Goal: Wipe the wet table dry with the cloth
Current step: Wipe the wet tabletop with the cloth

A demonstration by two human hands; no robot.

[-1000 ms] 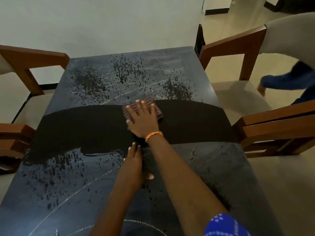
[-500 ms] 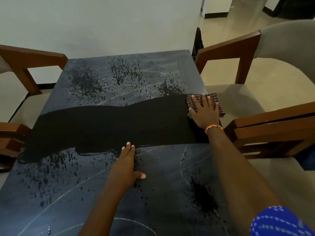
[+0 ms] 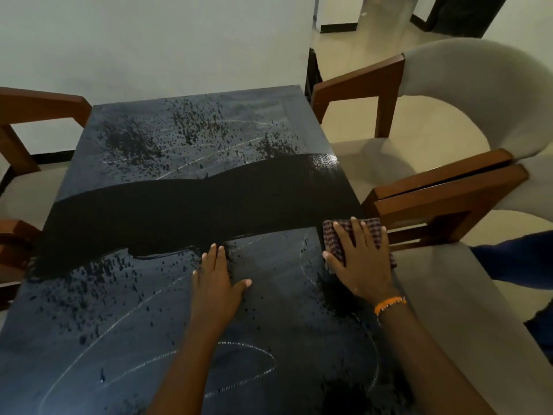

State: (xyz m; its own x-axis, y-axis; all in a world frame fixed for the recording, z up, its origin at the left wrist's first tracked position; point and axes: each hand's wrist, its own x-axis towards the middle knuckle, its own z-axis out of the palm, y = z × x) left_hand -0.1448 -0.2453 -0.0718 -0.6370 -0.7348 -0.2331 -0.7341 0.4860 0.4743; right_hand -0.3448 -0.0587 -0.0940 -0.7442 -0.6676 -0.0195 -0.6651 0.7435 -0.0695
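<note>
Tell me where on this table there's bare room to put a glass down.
Bare: the wiped dark band between both droplet patches, and the far end of the table by the wall. Crowded: near the right edge, where the right hand presses the cloth, and mid-table under the left hand.

The table [image 3: 167,310] was dark wood with a fine grain that showed as ridged glints at its right edge, its top dull and greyish where beaded droplets speckled it and an even, deep matt black across the broad wiped band [image 3: 185,211]. The cloth [image 3: 332,238] was a thin woven fabric in a small maroon-and-white check, soft and slightly rumpled. The chairs [image 3: 443,199] had smooth, satin-finished reddish-brown wooden frames with matt beige upholstery, and the floor [image 3: 353,73] was pale and faintly glossy.
</note>
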